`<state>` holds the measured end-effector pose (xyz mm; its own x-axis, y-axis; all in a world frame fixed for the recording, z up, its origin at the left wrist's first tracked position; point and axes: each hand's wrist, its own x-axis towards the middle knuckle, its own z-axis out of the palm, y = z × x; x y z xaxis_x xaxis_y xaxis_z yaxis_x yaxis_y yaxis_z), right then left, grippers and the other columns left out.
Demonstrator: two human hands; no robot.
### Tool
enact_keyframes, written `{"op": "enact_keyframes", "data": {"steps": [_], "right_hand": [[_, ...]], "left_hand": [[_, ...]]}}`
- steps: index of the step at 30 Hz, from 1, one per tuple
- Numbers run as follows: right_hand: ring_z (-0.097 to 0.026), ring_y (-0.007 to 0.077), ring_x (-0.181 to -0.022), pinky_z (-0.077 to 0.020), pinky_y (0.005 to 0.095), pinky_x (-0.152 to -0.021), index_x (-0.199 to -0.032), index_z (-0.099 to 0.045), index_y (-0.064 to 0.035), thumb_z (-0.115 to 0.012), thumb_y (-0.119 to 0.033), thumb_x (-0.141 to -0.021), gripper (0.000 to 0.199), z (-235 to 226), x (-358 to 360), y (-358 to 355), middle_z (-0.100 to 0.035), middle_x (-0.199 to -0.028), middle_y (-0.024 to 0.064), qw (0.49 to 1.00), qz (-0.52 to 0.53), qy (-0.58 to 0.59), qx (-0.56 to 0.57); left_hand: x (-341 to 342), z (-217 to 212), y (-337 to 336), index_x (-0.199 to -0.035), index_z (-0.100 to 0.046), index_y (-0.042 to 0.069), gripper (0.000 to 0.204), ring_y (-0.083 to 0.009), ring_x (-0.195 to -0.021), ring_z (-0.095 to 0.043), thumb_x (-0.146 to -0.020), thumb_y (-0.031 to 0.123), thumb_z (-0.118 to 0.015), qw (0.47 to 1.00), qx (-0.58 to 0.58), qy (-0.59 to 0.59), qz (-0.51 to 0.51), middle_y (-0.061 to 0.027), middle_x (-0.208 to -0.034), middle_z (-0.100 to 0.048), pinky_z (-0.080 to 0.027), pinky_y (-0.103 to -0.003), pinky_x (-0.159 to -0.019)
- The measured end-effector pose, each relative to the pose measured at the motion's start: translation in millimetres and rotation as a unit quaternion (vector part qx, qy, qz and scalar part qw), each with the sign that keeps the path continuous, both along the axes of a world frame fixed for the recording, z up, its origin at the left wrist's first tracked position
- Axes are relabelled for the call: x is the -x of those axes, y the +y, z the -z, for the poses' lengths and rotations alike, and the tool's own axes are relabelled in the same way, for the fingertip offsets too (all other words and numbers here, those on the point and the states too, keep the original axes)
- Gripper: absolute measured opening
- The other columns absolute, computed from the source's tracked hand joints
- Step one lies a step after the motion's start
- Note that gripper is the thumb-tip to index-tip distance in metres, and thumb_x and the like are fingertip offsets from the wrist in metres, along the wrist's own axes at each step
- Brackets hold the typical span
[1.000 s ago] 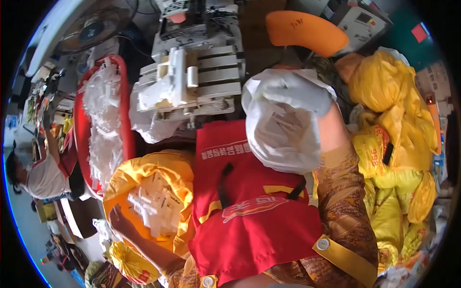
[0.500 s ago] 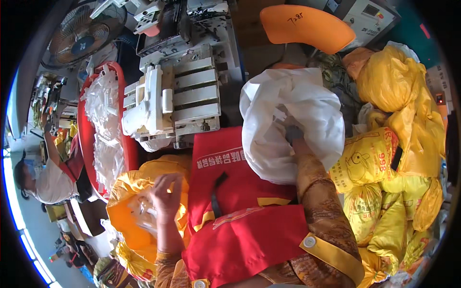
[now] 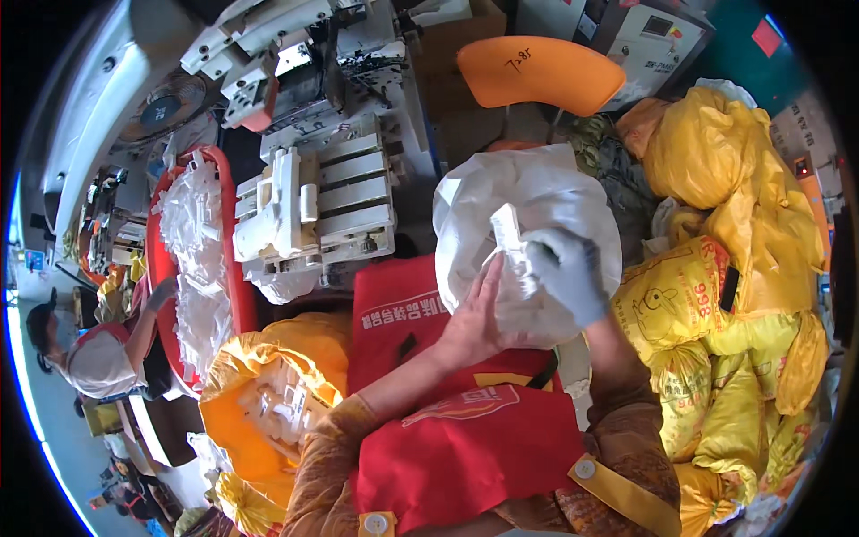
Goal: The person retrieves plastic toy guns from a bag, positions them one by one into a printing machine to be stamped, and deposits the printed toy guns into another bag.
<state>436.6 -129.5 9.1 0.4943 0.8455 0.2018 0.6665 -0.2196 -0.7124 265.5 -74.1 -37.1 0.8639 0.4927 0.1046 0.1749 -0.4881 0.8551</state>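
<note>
Over the mouth of an open white sack (image 3: 465, 197), my right hand (image 3: 565, 273), in a grey glove, is closed on several white plastic pieces (image 3: 507, 229). One long flat piece sticks up out of its grip, and the lower ones are partly hidden by the fingers. My bare left hand (image 3: 472, 324) is just beside them, fingers stretched out and its fingertips close to the pieces. Whether they touch, I cannot tell. A red apron (image 3: 465, 447) covers my lap, below both hands. To the left, an open yellow sack (image 3: 234, 394) holds more white plastic pieces.
A white machine bed with slats (image 3: 353, 192) stands ahead on the left, beside a red tub (image 3: 243, 295) of white pieces. Filled yellow sacks (image 3: 716, 170) are piled on the right. An orange chair back (image 3: 541, 73) stands beyond the white sack. Another person (image 3: 98, 358) works far left.
My right hand has come up out of the white sack with white pieces in it. My left hand has moved right, from above the yellow sack to beside the right hand. The view has shifted slightly.
</note>
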Motion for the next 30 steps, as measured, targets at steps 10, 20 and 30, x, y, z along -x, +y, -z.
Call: {"op": "enact_keyframes", "data": {"steps": [10, 20, 30], "right_hand": [[-0.06, 0.0247, -0.094, -0.0463, 0.034, -0.084, -0.11, -0.061, -0.0005, -0.061, -0.007, -0.081, 0.03, -5, 40, -13, -0.061, -0.105, 0.0154, 0.977, -0.119, 0.098, -0.147], [-0.058, 0.0229, -0.072, -0.0452, 0.038, -0.065, -0.117, -0.056, -0.0092, -0.071, -0.031, -0.071, 0.052, -35, 91, -17, -0.059, -0.081, 0.0055, 0.948, -0.253, -0.193, -0.022], [-0.061, 0.0165, -0.075, -0.0495, 0.0311, -0.067, -0.136, -0.034, -0.0005, -0.063, -0.013, -0.083, 0.062, -8, 142, 3, -0.063, -0.086, 0.0116, 0.969, -0.159, 0.168, -0.083]], "left_hand": [[53, 9, 35, -0.124, -0.046, 0.002, 0.044, -0.0296, -0.103, -0.059, -0.081, 0.001, -0.055, 0.733, 0.626, -0.236, -0.128, -0.013, -0.113, -0.06, -0.045, -0.043, -0.093], [70, -17, 23, -0.136, -0.028, 0.01, 0.058, -0.031, -0.119, -0.047, -0.086, 0.021, -0.052, 0.689, 0.627, -0.35, -0.099, -0.0124, -0.13, -0.045, -0.041, -0.045, -0.097], [68, -9, 6, -0.135, -0.018, 0.012, 0.094, -0.0256, -0.126, -0.031, -0.068, 0.055, -0.069, 0.843, 0.356, -0.393, -0.088, -0.0115, -0.141, -0.022, -0.03, -0.041, -0.104]]}}
